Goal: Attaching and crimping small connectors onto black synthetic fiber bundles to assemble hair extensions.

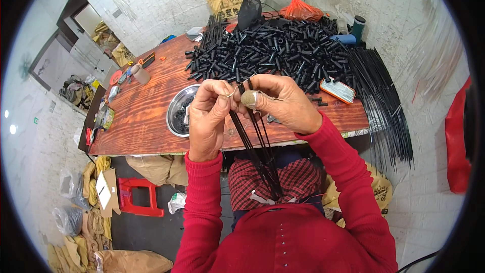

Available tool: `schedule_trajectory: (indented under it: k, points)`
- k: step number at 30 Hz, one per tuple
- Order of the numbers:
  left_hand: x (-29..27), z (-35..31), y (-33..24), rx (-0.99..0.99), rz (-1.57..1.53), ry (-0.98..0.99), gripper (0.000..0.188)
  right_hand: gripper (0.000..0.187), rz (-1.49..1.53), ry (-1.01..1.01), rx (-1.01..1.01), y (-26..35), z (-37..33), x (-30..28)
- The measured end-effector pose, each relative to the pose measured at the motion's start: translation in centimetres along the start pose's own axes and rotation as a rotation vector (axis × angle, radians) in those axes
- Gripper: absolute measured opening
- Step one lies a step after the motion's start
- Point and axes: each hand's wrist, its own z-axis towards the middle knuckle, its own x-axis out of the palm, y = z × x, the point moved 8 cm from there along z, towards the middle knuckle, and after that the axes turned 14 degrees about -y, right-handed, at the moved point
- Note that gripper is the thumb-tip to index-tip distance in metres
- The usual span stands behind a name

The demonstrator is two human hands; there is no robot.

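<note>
Thin black rods [250, 139] run in a bundle from my lap up to between my two hands, over the table's near edge. Their upper ends are in the fingers of my right hand [288, 103], whose thumb wears a brownish cover. Close against it, my left hand [206, 116] is closed in a pinch near the rod tops; what its fingertips hold is too small to make out. The rods' lower ends rest on a red and black checked cloth [242, 184] over my lap. Just left of my hands stands a steel bowl [172, 114] with small black pieces in it, partly hidden.
A big heap of black tubes [273, 50] covers the far part of the wooden table [136, 131]. Long black rods [386, 106] hang over its right end. A white and orange case [337, 91] lies nearby. On the floor are a red stool [132, 197] and sacks [134, 262].
</note>
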Motion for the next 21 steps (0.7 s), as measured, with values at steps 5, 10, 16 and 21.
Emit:
schedule_trajectory:
  k: [5, 10, 16, 21]
  points:
    - [-1.9, 0.3, 0.2, 0.101, 0.046, -0.126, 0.015, 0.020, -0.225, -0.109, -0.185, -0.1, 0.1, -0.4]
    - [-1.6, -0.1, 0.3, 0.076, 0.069, -0.115, 0.023, 0.018, -0.265, -0.101, -0.194, 0.7, -0.2, -0.1]
    - [-0.9, 0.0, 0.0, 0.089, 0.123, -0.114, 0.025, 0.019, -0.229, -0.043, -0.150, 0.7, -0.1, 0.1]
    - [-1.2, 0.4, 0.4, 0.048, 0.073, -0.127, 0.021, 0.020, -0.257, 0.054, -0.140, 0.6, 0.3, 0.4]
